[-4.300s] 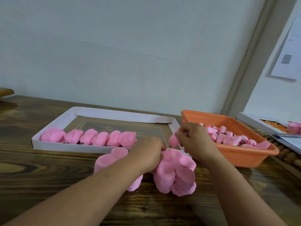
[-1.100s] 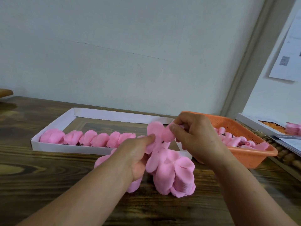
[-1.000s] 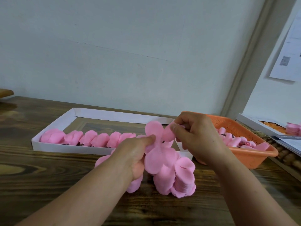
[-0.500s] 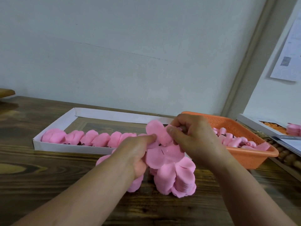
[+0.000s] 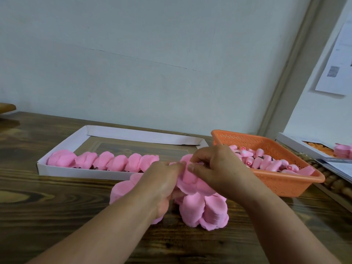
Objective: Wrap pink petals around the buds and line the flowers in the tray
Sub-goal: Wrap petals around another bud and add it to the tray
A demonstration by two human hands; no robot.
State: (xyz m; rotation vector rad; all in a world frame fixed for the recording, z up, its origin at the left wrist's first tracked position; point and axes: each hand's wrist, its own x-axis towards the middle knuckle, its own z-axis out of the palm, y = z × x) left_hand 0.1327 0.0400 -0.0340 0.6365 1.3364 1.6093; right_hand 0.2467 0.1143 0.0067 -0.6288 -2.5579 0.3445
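Both grips meet above the petal pile [image 5: 205, 210]: right hand [image 5: 219, 168] and left hand [image 5: 162, 183] pinch a pink petal sheet [image 5: 187, 177] between fingertips, likely folding it around a bud hidden inside. Pile sits on desk [image 5: 47, 206] directly below for quick reach. Six finished flowers [image 5: 102, 162] line the white tray [image 5: 82, 173]'s front edge; spare buds [image 5: 262, 162] wait in the orange basket [image 5: 285, 184] to the right.
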